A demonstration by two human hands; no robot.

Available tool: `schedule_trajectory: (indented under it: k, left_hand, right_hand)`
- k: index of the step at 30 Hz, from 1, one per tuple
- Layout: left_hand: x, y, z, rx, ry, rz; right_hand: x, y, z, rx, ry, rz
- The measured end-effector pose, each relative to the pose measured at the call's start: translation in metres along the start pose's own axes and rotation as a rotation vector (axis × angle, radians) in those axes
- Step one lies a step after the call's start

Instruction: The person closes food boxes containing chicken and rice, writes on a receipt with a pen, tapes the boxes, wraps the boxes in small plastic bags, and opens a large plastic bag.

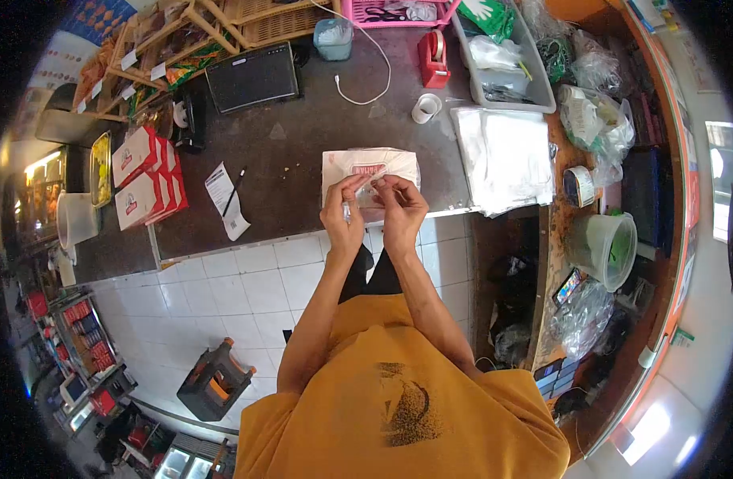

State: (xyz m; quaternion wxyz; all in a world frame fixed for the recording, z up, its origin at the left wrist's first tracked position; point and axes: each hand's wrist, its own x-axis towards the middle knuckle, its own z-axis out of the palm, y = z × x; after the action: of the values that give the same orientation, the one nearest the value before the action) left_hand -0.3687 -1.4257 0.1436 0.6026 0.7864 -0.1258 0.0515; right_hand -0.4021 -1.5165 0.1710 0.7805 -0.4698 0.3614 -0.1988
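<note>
A white packet (410, 164) with red print lies on the dark counter, close to its front edge. Over it, my left hand (345, 214) and my right hand (403, 209) meet with thumbs and fingers pinched together. A small pale, thin piece shows between the fingertips; its kind is too small to make out. The fingers hide part of the red lettering. Right of the packet, a stack of clear plastic bags (502, 160) lies on the counter.
A red tape dispenser (435, 68), a white cup (426, 108) and a white cable (389, 68) are behind the packet. Left stand a receipt (227, 203) with a pen (234, 191), red-and-white boxes (139, 199) and a black tablet (253, 77). A grey bin (526, 100) is at right.
</note>
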Motion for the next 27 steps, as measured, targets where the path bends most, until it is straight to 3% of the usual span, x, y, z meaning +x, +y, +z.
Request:
schedule_trajectory:
  k: [9, 27]
  left_hand:
    - [0.0, 0.0, -0.001, 0.017, 0.006, 0.017]
    - [0.001, 0.0, -0.002, 0.053, 0.013, 0.096]
  right_hand:
    - [0.008, 0.017, -0.01, -0.093, -0.052, -0.175]
    - [0.012, 0.023, -0.017, -0.253, -0.098, -0.265]
